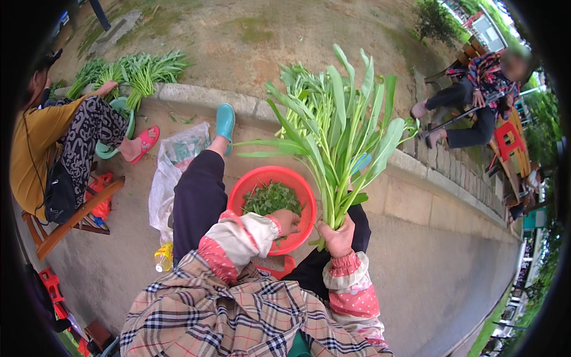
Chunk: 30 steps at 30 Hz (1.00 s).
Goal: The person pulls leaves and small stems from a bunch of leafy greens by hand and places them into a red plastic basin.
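A bunch of long-leaved greens, apparently water spinach [335, 178], stands upright in my right hand [337, 235], which grips the stems low down. My left hand [287, 222] is over the near right part of a red plastic basket [307, 187], fingers curled downward. Whether anything lies between those fingers is hidden. Loose green leaves [272, 199] cover part of the basket's bottom. Behind the bunch, a pile of the same greens [298, 96] rests at the concrete kerb [252, 105].
On the left, a seated person [49, 151] touches more bunches of greens [151, 71] above a green basin [129, 120]. A plastic bag [163, 187] and a yellow-labelled bottle [163, 257] lie left of my leg. Another person [479, 96] sits on a bench at right.
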Tool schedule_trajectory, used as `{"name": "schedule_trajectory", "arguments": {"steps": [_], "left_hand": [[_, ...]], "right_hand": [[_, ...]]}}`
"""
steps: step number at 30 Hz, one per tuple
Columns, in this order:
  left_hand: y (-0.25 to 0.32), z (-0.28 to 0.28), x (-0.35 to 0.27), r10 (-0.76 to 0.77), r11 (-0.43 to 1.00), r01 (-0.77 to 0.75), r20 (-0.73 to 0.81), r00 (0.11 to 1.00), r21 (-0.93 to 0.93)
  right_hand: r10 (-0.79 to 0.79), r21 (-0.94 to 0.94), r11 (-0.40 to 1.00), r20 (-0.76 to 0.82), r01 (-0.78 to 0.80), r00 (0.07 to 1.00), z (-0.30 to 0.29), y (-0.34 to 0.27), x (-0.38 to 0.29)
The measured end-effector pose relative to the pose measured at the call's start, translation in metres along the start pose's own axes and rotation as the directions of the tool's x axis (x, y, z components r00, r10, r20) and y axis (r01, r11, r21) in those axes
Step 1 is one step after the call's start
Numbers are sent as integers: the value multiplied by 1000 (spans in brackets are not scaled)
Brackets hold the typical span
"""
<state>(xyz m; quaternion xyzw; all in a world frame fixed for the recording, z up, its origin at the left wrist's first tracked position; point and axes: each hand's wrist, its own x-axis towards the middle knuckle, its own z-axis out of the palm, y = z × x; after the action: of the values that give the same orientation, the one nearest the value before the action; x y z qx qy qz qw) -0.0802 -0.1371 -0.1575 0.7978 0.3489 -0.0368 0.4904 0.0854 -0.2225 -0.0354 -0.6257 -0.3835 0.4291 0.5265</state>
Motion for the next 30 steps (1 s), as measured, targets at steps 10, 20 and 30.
{"name": "schedule_trajectory", "arguments": {"steps": [10,20,30], "left_hand": [[124,-175,-162,51,631,-465,-565,823,-621],[152,-241,-152,-229,400,-533,-644,729,-746],[129,-256,-158,65,588,-509,-591,804,-628]], "right_hand": [[-165,-18,986,9,165,986,8,-12,-29],[-274,-118,955,13,273,962,7,-24,-49],[-334,-251,914,-22,318,942,-2,-32,-53]]}}
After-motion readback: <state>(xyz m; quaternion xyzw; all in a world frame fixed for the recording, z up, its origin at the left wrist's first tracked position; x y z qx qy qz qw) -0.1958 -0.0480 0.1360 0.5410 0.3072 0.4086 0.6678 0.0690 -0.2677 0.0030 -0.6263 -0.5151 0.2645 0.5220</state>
